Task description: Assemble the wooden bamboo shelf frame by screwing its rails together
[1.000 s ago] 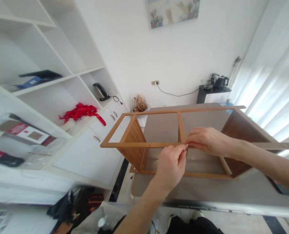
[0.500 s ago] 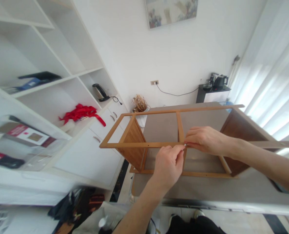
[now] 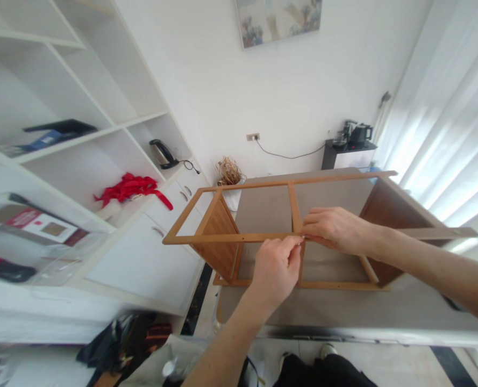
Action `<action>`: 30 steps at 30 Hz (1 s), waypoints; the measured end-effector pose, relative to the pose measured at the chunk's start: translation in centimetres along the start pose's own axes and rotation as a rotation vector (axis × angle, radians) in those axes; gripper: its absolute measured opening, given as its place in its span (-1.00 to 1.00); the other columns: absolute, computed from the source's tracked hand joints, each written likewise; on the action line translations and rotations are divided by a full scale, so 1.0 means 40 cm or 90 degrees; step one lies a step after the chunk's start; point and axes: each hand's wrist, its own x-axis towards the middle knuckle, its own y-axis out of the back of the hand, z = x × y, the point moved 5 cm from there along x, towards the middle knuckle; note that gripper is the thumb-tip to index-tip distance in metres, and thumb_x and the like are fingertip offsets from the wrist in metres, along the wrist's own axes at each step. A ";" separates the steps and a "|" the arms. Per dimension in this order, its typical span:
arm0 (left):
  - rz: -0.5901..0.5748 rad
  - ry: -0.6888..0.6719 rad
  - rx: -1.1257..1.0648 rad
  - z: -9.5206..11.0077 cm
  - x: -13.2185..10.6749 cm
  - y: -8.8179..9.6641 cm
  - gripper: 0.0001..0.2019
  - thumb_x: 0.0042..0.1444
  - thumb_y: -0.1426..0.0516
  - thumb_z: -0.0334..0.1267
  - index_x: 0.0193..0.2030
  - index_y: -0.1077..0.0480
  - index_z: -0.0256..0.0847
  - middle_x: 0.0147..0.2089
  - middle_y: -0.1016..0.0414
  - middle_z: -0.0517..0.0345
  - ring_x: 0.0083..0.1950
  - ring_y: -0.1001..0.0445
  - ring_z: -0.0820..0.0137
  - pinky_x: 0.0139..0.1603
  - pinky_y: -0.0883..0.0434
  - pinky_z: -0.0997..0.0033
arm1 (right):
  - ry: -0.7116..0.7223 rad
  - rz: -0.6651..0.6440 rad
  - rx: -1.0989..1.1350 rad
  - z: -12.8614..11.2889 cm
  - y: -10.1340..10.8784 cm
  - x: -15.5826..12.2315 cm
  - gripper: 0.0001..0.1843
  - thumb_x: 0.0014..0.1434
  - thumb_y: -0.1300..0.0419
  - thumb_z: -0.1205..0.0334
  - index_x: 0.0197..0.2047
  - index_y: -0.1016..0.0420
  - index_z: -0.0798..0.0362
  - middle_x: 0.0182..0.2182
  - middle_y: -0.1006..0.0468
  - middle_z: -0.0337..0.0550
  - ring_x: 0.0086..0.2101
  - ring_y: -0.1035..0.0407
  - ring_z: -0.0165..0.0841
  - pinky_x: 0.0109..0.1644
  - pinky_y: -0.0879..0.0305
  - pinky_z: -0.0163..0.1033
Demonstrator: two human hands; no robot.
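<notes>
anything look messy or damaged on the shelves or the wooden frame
The red fabric lies crumpled on the white shelf unit, one end hanging over the edge, which looks untidy. I see no break in the wooden frame, though the left hand and right hand partly hide one joint.

One left hand (image 3: 277, 269) and one right hand (image 3: 335, 230), two in all, are meeting at one wooden frame (image 3: 222, 237). One tiny shiny bit (image 3: 302, 238) is showing between the fingertips. Two brown boards (image 3: 216, 257) are standing in the frame, one on each side of the fingers. One big table (image 3: 343, 309) is sitting under the fingers. Far past the fingers, one silver kettle (image 3: 164, 155) is standing to the left and one black kettle (image 3: 359, 134) to the right. Two shoes (image 3: 327, 351) are peeking out below the fingers.
</notes>
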 end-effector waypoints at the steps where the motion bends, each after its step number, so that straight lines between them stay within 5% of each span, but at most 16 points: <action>1: -0.002 0.007 -0.006 0.000 0.003 0.001 -0.79 0.19 -0.05 -0.38 -0.12 -0.49 -0.18 -0.31 -0.57 0.13 -0.31 -0.47 0.37 -0.19 -0.35 0.38 | -0.002 0.000 -0.002 0.001 -0.001 -0.001 -0.73 0.31 -0.01 0.25 -0.34 -0.47 0.08 -0.41 -0.47 -0.15 -0.35 -0.23 -0.37 -0.35 -0.03 -0.28; 15: -0.007 0.064 -0.034 -0.003 0.000 -0.005 -0.77 0.18 -0.06 -0.36 -0.10 -0.51 -0.17 -0.33 -0.59 0.12 -0.42 -0.47 0.41 -0.35 -0.34 0.46 | 0.035 -0.054 -0.042 -0.011 0.012 0.017 -0.76 0.30 -0.03 0.27 -0.37 -0.45 0.09 -0.41 -0.48 -0.13 -0.38 -0.21 -0.36 -0.39 0.02 -0.28; 30: -0.086 -0.040 0.057 -0.025 0.028 0.014 -0.74 0.24 -0.03 -0.32 -0.03 -0.50 -0.11 -0.26 -0.60 0.12 -0.27 -0.50 0.35 -0.17 -0.35 0.36 | 0.048 -0.040 -0.044 -0.006 0.007 0.020 -0.72 0.31 0.00 0.25 -0.34 -0.48 0.09 -0.43 -0.48 -0.12 -0.37 -0.23 -0.36 -0.38 -0.03 -0.27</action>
